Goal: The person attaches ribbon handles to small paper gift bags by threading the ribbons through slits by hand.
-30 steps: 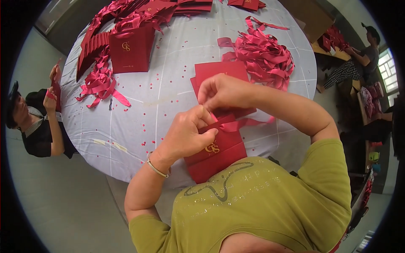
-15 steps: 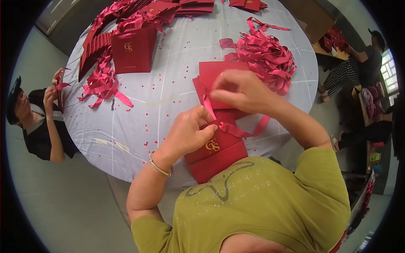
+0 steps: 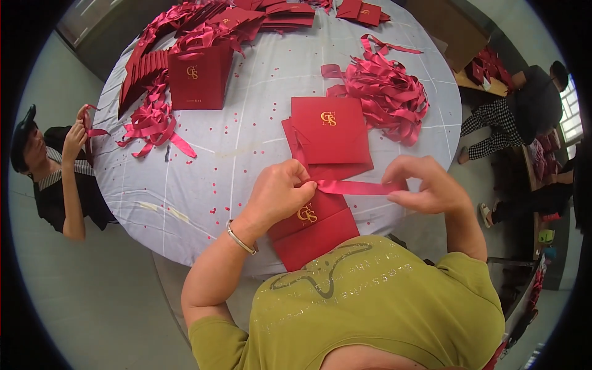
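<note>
- Pale grey cloth with thin white lines covers a round bench (image 3: 142, 179), sprinkled with small red dots.
- Near the wearer lies a flat crimson paper bag (image 3: 320, 237) with gold lettering.
- Left hand (image 3: 280, 190): its grip is pinched closed on the bag's far edge, beside the base of a glossy pink-red satin ribbon (image 3: 357, 187).
- Right hand (image 3: 425, 185): its grip closes on the ribbon, stretched sideways from the bag.
- Just beyond lie overlapping flat red bags (image 3: 336, 135), beside a tangled heap of red ribbons (image 3: 388, 92).
</note>
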A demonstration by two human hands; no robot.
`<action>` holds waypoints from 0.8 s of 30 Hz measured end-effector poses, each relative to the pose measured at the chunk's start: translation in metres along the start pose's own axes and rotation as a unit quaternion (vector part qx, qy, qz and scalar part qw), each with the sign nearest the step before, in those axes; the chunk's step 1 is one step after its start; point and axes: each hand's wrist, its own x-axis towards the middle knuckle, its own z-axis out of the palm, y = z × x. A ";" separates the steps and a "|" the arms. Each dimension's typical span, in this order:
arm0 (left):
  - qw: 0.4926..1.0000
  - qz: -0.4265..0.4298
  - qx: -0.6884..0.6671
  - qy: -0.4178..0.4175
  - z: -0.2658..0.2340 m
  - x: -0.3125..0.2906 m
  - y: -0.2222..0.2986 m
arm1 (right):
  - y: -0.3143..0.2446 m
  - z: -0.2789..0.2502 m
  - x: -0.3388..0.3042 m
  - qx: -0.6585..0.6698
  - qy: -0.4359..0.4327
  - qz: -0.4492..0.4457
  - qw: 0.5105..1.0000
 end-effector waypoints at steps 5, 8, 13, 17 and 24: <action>1.000 -0.016 -0.004 -0.001 0.000 -0.001 0.005 | 0.024 -0.019 -0.009 0.376 -0.003 -0.193 0.906; 1.000 -0.025 -0.006 -0.008 -0.001 0.000 0.002 | 0.015 -0.006 0.005 0.504 0.027 -0.223 0.834; 0.997 -0.033 -0.042 -0.060 -0.011 -0.002 0.005 | 0.021 0.009 0.024 0.336 0.147 -0.258 0.894; 0.989 0.076 -0.005 -0.125 -0.044 -0.006 -0.006 | -0.013 0.018 0.044 -0.010 0.215 -0.238 0.947; 0.986 0.095 0.071 -0.118 -0.053 -0.006 0.001 | -0.026 0.058 0.081 -0.050 0.099 -0.275 0.955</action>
